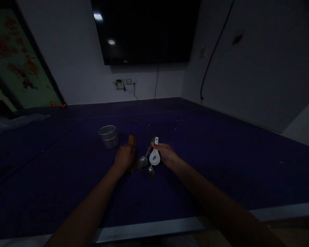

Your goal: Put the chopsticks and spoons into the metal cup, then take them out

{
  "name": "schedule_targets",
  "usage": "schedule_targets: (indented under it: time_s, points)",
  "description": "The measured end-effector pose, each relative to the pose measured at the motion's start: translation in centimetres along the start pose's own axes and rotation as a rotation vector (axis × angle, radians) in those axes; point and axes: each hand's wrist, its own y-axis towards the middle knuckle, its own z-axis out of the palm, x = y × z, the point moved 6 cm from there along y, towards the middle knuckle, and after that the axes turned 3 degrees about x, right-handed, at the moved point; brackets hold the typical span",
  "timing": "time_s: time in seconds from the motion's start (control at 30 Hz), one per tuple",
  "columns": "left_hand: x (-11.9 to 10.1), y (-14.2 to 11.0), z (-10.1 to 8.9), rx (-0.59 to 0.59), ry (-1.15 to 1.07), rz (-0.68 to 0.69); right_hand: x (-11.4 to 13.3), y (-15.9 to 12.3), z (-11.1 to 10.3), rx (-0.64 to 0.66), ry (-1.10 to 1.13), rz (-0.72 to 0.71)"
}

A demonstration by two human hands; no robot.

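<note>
My left hand (125, 157) is closed over a bundle of brown chopsticks (132, 140) lying side by side on the purple tabletop. In my right hand (166, 154) are several spoons, pinched by their handles. One is a white ceramic spoon (155, 157) with a blue mark in its bowl. Two metal spoons, one larger (142, 163) and one smaller (151, 173), hang beside and below it, bowls toward me. Left of the chopsticks stands a silver metal cup (108, 138), upright, touched by neither hand. My left fingertips are partly hidden.
The purple table (195, 185) has a pale front edge and a few small white specks on it. Clear plastic wrap (15, 121) lies at the far left. A dark TV (146, 31) hangs above sockets (126, 82) and cables on the back wall.
</note>
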Motion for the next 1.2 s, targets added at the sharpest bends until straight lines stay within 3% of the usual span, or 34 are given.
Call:
schedule_targets:
  time_s: [0.33, 0.47, 0.57, 0.67, 0.77, 0.9, 1.07, 1.2]
  points:
    - [-0.4, -0.5, -0.7, 0.037, -0.027, -0.023, -0.1, 0.0, -0.1, -0.011, 0.005, -0.001]
    - [-0.3, -0.3, -0.8, -0.003, -0.060, -0.018, -0.1, 0.1, 0.0, 0.000, 0.011, -0.002]
    - [-0.6, -0.2, -1.7, -0.124, -0.259, 0.031, 0.0, -0.1, 0.2, 0.007, 0.028, -0.015]
    - [-1.1, -0.3, -2.3, -0.188, -0.624, 0.074, 0.1, -0.3, 0.4, 0.015, 0.021, -0.019]
    - [-2.0, -0.4, -1.5, -0.061, -0.901, 0.102, 0.3, -0.5, 0.4, 0.006, 0.016, -0.030]
    - [-3.2, -0.7, -0.5, 0.094, -1.027, 0.118, 0.4, -0.6, 0.3, -0.035, 0.022, -0.044]
    - [-3.6, -0.9, -0.6, 0.108, -1.061, 0.133, 0.4, -0.7, 0.4, -0.041, 0.005, -0.047]
    - [-3.1, -0.7, -0.3, 0.047, -1.084, 0.075, 0.4, -0.7, 0.1, -0.068, 0.009, -0.035]
